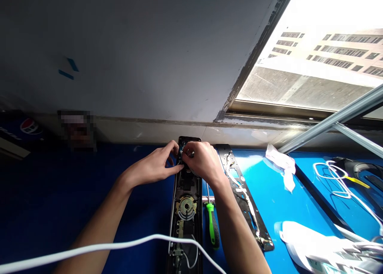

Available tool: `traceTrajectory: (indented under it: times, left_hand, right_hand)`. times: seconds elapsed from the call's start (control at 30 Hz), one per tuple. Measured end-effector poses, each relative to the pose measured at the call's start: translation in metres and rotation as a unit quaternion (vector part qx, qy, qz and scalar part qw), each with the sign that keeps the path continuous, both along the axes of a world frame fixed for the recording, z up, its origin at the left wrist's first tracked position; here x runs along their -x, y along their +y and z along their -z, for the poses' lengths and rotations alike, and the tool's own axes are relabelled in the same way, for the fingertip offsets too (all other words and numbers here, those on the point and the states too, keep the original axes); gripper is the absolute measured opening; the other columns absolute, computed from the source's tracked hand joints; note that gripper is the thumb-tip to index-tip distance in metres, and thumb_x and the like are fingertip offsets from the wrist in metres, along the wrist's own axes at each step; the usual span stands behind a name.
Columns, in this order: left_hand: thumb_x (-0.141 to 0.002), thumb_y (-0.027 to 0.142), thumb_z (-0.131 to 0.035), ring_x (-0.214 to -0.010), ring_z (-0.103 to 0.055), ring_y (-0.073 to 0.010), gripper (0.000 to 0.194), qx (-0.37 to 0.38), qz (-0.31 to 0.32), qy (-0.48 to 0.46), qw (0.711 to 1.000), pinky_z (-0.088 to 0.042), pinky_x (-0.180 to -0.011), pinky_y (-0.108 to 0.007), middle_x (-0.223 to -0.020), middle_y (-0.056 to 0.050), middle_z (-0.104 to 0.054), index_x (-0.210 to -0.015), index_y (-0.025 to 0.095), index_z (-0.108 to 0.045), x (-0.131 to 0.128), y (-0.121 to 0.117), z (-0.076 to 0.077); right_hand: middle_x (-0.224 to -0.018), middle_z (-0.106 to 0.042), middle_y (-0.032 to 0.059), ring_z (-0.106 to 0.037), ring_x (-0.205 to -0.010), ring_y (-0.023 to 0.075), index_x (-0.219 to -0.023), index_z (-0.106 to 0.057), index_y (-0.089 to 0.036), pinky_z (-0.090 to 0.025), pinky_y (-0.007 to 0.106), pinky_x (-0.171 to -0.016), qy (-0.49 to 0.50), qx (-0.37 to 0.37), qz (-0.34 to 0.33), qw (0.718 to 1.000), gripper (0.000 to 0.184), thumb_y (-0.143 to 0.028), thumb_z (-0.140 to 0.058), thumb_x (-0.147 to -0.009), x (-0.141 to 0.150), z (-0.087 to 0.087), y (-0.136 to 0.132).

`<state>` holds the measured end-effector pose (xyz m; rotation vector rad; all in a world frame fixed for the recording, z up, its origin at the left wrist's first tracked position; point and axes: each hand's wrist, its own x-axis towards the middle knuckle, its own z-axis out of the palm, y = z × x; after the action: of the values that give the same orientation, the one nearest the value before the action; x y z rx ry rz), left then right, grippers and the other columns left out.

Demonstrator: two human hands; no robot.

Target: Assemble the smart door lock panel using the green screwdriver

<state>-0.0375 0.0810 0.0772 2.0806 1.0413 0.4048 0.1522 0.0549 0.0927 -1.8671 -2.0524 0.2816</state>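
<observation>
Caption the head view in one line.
Left hand and right hand work at an opened door lock, green screwdriver beside it on a blue surface.

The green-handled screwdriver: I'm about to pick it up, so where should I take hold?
Best take the green handle from the near side: that end lies toward you on the blue mat, while the shaft runs away toward your right hand, between the black lock body and the metal plate.
</observation>
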Motion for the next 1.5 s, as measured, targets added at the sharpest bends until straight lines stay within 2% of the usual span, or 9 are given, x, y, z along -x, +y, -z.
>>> traceTrajectory:
  times: [0.17, 0.37, 0.5, 0.63, 1.13, 1.5]
  left_hand:
    - [-0.093, 0.048, -0.066, -0.095, -0.071, -0.0259, 0.033, -0.001, -0.013, -0.022, 1.000, -0.054, -0.082, -0.038, -0.106, -0.003, -0.071, -0.109, 0.027, -0.048, -0.0024, 0.0015, 0.0024]
    - [-0.091, 0.044, -0.068, -0.094, -0.072, -0.0254, 0.033, 0.022, -0.020, -0.027, 0.999, -0.055, -0.079, -0.037, -0.109, -0.004, -0.071, -0.109, 0.027, -0.047, -0.0029, 0.0016, 0.0011]
    - [-0.090, 0.046, -0.069, -0.095, -0.071, -0.0260, 0.035, 0.011, -0.013, -0.020, 1.000, -0.055, -0.081, -0.039, -0.107, -0.004, -0.071, -0.110, 0.027, -0.047, -0.0018, 0.0007, 0.0015]
    - [-0.088, 0.045, -0.071, -0.097, -0.070, -0.0261, 0.038, 0.009, -0.017, -0.009, 1.000, -0.055, -0.083, -0.039, -0.114, -0.005, -0.069, -0.112, 0.027, -0.048, -0.0017, 0.0008, 0.0024]
    - [-0.086, 0.039, -0.069, -0.097, -0.070, -0.0254, 0.034, 0.002, -0.023, -0.011, 1.000, -0.054, -0.081, -0.037, -0.113, -0.003, -0.069, -0.110, 0.027, -0.049, -0.0033, 0.0007, 0.0026]
    - [-0.084, 0.030, -0.071, -0.095, -0.071, -0.0240, 0.031, -0.004, -0.016, -0.062, 0.998, -0.055, -0.083, -0.036, -0.101, 0.000, -0.071, -0.105, 0.027, -0.048, -0.0042, 0.0049, 0.0102]
  right_hand:
    - [-0.088, -0.081, 0.0010, -0.074, -0.081, 0.0206, -0.089, -0.079, -0.029, -0.040, 0.027, -0.065, 0.001, -0.001, 0.000, 1.000, 0.014, -0.024, -0.066, -0.086, 0.0005, -0.0018, 0.0000]
    - [-0.086, -0.081, 0.0008, -0.074, -0.080, 0.0204, -0.089, -0.079, -0.029, -0.039, 0.027, -0.064, 0.001, -0.007, 0.000, 1.000, 0.015, -0.023, -0.065, -0.085, 0.0002, -0.0015, 0.0007]
    - [-0.086, -0.081, 0.0006, -0.074, -0.079, 0.0203, -0.089, -0.079, -0.029, -0.038, 0.028, -0.063, 0.000, -0.008, 0.000, 1.000, 0.015, -0.023, -0.066, -0.085, -0.0002, 0.0004, 0.0000]
    - [-0.086, -0.080, 0.0010, -0.074, -0.079, 0.0206, -0.088, -0.079, -0.029, -0.038, 0.028, -0.063, 0.000, -0.008, 0.001, 1.000, 0.014, -0.023, -0.066, -0.085, 0.0002, 0.0001, -0.0011]
    - [-0.088, -0.081, 0.0013, -0.073, -0.080, 0.0207, -0.090, -0.079, -0.028, -0.038, 0.028, -0.064, 0.013, -0.006, -0.003, 1.000, 0.016, -0.022, -0.066, -0.085, -0.0006, -0.0006, 0.0005]
    - [-0.088, -0.082, 0.0042, -0.075, -0.083, 0.0231, -0.089, -0.081, -0.027, -0.041, 0.030, -0.067, 0.019, -0.012, -0.007, 1.000, 0.014, -0.025, -0.068, -0.085, -0.0013, 0.0037, 0.0038]
